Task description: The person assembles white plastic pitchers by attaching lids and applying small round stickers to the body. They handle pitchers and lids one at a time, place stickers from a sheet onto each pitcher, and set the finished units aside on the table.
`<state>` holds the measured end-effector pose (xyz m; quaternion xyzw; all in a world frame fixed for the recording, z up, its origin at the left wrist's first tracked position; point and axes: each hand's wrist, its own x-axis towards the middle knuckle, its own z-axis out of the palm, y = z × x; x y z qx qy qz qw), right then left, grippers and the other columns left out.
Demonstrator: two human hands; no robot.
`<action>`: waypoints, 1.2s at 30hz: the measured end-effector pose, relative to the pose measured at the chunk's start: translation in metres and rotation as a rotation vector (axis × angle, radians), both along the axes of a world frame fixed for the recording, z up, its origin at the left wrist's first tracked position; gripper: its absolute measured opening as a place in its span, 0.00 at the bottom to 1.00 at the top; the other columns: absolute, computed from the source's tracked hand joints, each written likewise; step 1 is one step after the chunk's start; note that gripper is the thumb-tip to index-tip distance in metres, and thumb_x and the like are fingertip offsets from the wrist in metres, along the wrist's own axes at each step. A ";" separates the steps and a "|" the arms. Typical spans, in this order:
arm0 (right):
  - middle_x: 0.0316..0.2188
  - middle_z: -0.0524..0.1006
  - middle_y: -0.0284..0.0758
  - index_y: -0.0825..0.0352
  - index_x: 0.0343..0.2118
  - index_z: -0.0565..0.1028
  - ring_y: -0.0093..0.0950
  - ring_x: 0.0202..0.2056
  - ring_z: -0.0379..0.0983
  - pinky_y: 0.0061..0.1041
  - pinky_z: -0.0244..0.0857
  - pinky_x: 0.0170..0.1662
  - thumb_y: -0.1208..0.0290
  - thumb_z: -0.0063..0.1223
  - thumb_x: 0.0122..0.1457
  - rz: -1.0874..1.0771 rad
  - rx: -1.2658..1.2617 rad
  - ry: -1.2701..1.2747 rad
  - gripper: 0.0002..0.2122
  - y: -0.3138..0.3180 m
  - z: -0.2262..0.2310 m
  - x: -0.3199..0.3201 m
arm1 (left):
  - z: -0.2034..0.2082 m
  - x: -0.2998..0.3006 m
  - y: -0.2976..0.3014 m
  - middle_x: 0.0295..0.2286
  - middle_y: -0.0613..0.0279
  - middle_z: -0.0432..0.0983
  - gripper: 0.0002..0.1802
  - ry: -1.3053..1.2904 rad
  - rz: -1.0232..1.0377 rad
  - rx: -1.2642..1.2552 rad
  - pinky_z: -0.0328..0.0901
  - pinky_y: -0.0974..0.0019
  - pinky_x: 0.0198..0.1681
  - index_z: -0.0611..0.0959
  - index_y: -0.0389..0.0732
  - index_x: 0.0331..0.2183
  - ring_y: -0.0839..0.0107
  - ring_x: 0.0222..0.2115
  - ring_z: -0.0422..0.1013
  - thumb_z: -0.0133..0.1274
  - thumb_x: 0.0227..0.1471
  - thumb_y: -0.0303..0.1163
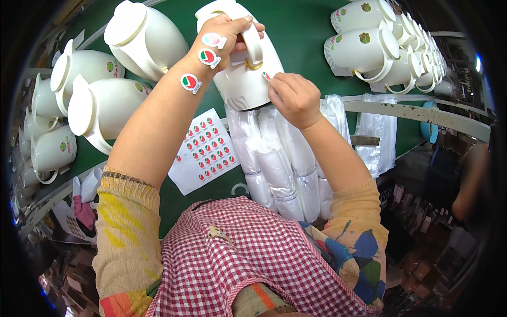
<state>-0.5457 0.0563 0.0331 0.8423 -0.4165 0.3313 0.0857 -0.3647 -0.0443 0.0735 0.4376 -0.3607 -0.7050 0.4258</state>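
Note:
A white lidded jug (243, 87) lies tilted at the top middle, its handle toward me. My left hand (224, 39) is closed around that handle. With thumb and fingers pinched, my right hand (294, 99) holds a small red and green sticker (266, 76) against the jug's wall below the handle. Similar stickers (190, 83) cling to my left wrist and the back of that hand. On the table, under my left forearm, lies a white sticker sheet (193, 177) with rows of the same round design.
More white jugs (97, 108) lie to the left, another jug (145, 39) beside the held one, and rows of jugs (359, 50) at the right. Bundles of clear plastic bags (277, 177) lie before me on the green table (306, 31). A metal rail (422, 114) crosses the right.

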 end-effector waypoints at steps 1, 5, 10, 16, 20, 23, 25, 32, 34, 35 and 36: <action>0.28 0.77 0.34 0.66 0.27 0.76 0.29 0.28 0.76 0.25 0.70 0.29 0.80 0.60 0.41 0.020 -0.011 0.011 0.08 -0.002 -0.001 0.000 | 0.000 -0.002 0.000 0.36 0.50 0.79 0.13 0.002 0.015 -0.008 0.74 0.71 0.41 0.76 0.30 0.39 0.65 0.37 0.77 0.50 0.56 0.31; 0.29 0.77 0.33 0.66 0.27 0.76 0.30 0.28 0.76 0.25 0.70 0.30 0.79 0.61 0.41 0.085 -0.022 0.058 0.08 -0.004 0.000 0.001 | -0.001 -0.004 0.000 0.34 0.49 0.79 0.13 0.009 0.051 -0.027 0.74 0.71 0.38 0.77 0.28 0.37 0.64 0.34 0.78 0.50 0.56 0.31; 0.29 0.77 0.33 0.66 0.28 0.76 0.30 0.28 0.76 0.25 0.70 0.30 0.79 0.61 0.42 0.105 -0.014 0.109 0.08 -0.002 0.001 0.001 | -0.001 -0.003 0.000 0.35 0.49 0.79 0.13 -0.005 0.048 -0.034 0.74 0.72 0.38 0.77 0.29 0.38 0.65 0.35 0.77 0.50 0.56 0.31; 0.31 0.77 0.33 0.65 0.29 0.75 0.30 0.30 0.75 0.25 0.69 0.31 0.76 0.60 0.43 0.092 0.008 0.186 0.08 -0.003 0.000 0.000 | -0.002 -0.003 -0.003 0.37 0.47 0.78 0.13 -0.011 0.035 -0.027 0.75 0.72 0.38 0.75 0.30 0.40 0.63 0.38 0.77 0.51 0.56 0.30; 0.34 0.76 0.33 0.64 0.31 0.76 0.30 0.32 0.74 0.24 0.68 0.31 0.74 0.60 0.46 0.052 0.056 0.241 0.08 0.004 0.001 0.000 | -0.002 -0.004 -0.003 0.37 0.48 0.79 0.13 -0.027 0.042 -0.026 0.75 0.73 0.38 0.76 0.31 0.39 0.64 0.38 0.77 0.51 0.56 0.31; 0.35 0.75 0.32 0.62 0.33 0.78 0.27 0.33 0.72 0.23 0.66 0.31 0.70 0.58 0.47 -0.038 0.017 0.204 0.09 0.002 0.002 0.005 | -0.002 -0.001 -0.003 0.36 0.49 0.79 0.13 -0.023 0.038 -0.017 0.74 0.72 0.39 0.76 0.31 0.39 0.65 0.38 0.77 0.51 0.56 0.31; 0.35 0.76 0.32 0.61 0.36 0.78 0.27 0.33 0.72 0.23 0.66 0.31 0.67 0.57 0.50 -0.105 0.026 0.136 0.10 0.000 0.002 0.005 | -0.001 0.000 -0.001 0.36 0.51 0.79 0.13 -0.014 0.002 -0.018 0.74 0.70 0.39 0.77 0.32 0.38 0.65 0.38 0.77 0.52 0.56 0.32; 0.29 0.77 0.32 0.73 0.37 0.76 0.18 0.32 0.70 0.19 0.65 0.32 0.63 0.55 0.59 -0.151 0.749 -1.021 0.14 -0.025 0.063 -0.013 | 0.001 -0.033 0.041 0.27 0.59 0.79 0.07 -0.046 -0.236 -0.151 0.70 0.67 0.28 0.78 0.37 0.33 0.73 0.25 0.75 0.52 0.53 0.29; 0.29 0.76 0.32 0.73 0.35 0.76 0.19 0.30 0.70 0.19 0.64 0.31 0.63 0.60 0.54 -0.128 1.015 -1.061 0.16 -0.035 0.077 -0.016 | -0.012 -0.047 0.056 0.27 0.57 0.79 0.09 -0.308 -0.368 -0.463 0.69 0.64 0.30 0.78 0.37 0.33 0.70 0.25 0.75 0.55 0.51 0.31; 0.28 0.76 0.33 0.72 0.33 0.75 0.20 0.29 0.70 0.19 0.64 0.32 0.66 0.64 0.51 -0.185 1.053 -1.106 0.14 -0.040 0.074 -0.021 | -0.011 -0.054 0.052 0.27 0.56 0.79 0.09 -0.390 -0.393 -0.535 0.69 0.63 0.31 0.78 0.37 0.33 0.68 0.26 0.76 0.55 0.50 0.31; 0.28 0.76 0.33 0.72 0.32 0.74 0.20 0.29 0.71 0.19 0.64 0.31 0.67 0.64 0.51 -0.176 0.996 -1.208 0.13 -0.045 0.069 -0.024 | -0.009 -0.058 0.049 0.27 0.55 0.80 0.09 -0.472 -0.414 -0.605 0.69 0.63 0.32 0.78 0.36 0.33 0.66 0.26 0.76 0.56 0.50 0.32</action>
